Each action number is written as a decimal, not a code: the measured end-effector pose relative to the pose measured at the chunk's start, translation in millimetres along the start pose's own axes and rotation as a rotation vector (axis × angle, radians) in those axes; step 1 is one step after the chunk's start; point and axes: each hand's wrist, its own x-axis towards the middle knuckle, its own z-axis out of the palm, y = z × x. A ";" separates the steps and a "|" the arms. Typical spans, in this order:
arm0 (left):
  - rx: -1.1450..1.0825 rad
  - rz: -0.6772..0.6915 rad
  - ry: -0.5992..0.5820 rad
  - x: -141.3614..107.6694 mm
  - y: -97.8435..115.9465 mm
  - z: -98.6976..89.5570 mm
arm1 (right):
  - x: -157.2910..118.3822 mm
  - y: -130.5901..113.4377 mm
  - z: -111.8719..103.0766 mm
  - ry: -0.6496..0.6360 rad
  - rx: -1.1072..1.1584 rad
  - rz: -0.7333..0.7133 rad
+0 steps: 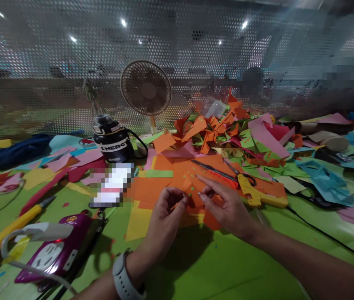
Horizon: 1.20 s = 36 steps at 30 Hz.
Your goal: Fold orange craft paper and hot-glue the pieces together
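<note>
Over the orange paper sheets (152, 189), my left hand (167, 214) has thumb and forefinger pressed together at their tips; what they hold, if anything, is too small to make out. To its right, my right hand (227, 204) has its forefinger stretched out and its thumb apart from it, with no object visible between them. Tiny green paper pieces (192, 189) lie between the fingertips of both hands. A yellow glue gun (260, 196) rests just right of my right hand. Dark scissors (214, 170) lie beyond the fingers on the orange paper.
A black bottle (113, 139) and a brown fan (146, 89) stand at the back. Paper scraps (210, 129) are heaped behind the orange sheets. At the left lie a purple power strip (58, 246), a yellow cutter (11, 229) and a blurred bright phone-like object (113, 185).
</note>
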 end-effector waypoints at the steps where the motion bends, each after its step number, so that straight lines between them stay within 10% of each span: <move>1: -0.005 0.001 0.005 0.0 0.1 0.0 | -0.2 -0.9 0.1 -0.006 -0.013 -0.007; 36: -0.076 -0.042 -0.016 0.7 3.1 -0.2 | 1.8 0.5 2.5 -0.095 0.270 0.214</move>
